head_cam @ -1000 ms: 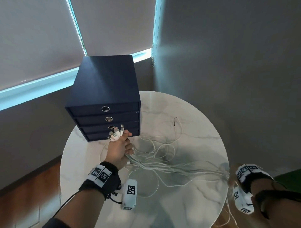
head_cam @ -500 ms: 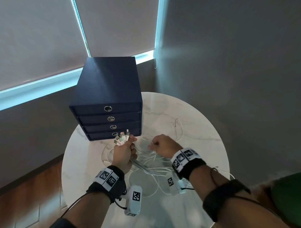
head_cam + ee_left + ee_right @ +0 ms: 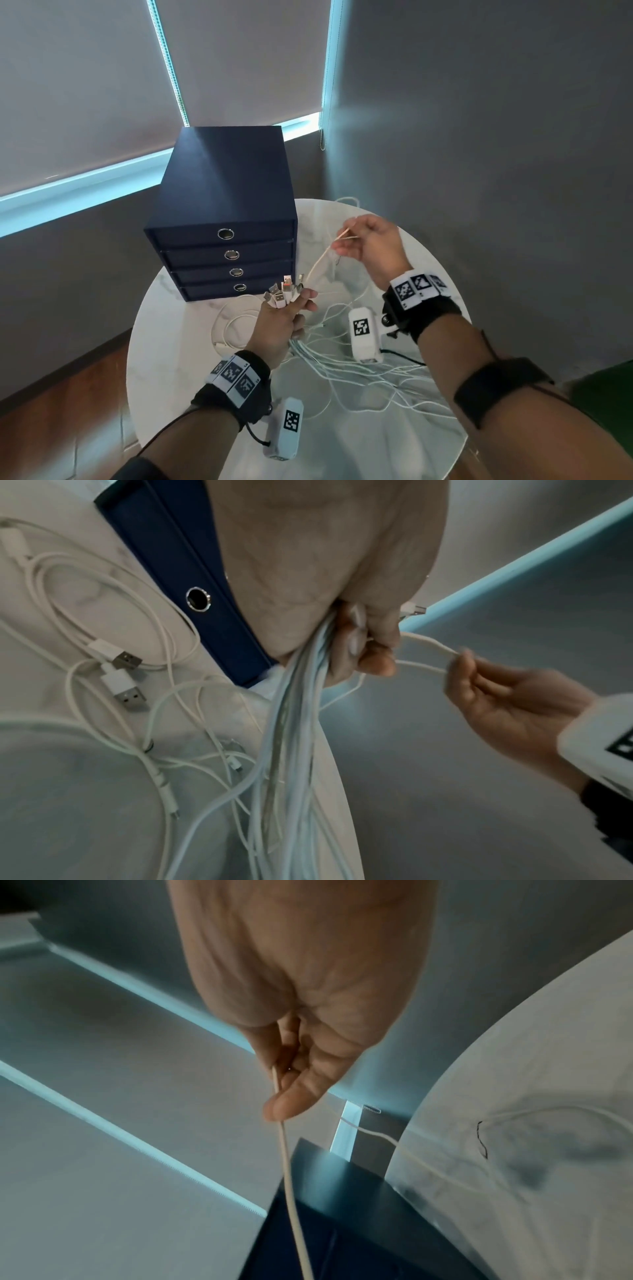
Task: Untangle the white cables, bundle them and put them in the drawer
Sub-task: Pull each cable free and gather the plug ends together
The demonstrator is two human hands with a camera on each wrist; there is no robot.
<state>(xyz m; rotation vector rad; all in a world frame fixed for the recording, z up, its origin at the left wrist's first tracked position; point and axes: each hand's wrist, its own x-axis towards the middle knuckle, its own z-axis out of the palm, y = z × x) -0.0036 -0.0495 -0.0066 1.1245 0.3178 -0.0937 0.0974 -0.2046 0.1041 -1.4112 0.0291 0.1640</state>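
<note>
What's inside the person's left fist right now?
The left hand grips a bunch of white cables, plugs sticking out above. The stretch inside the fist is hidden by the fingers.

Left hand [image 3: 279, 325] fisted — right hand [image 3: 371, 245] raised, pinching

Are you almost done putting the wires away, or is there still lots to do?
Partly done. The left hand already holds a bunch of plug ends gathered together. Right now the right hand pinches one white cable and lifts it from the tangle. Still left: loose cables sprawl over the table, two more plugs lie by the drawer box, nothing is bundled, and all four drawers look closed.
</note>
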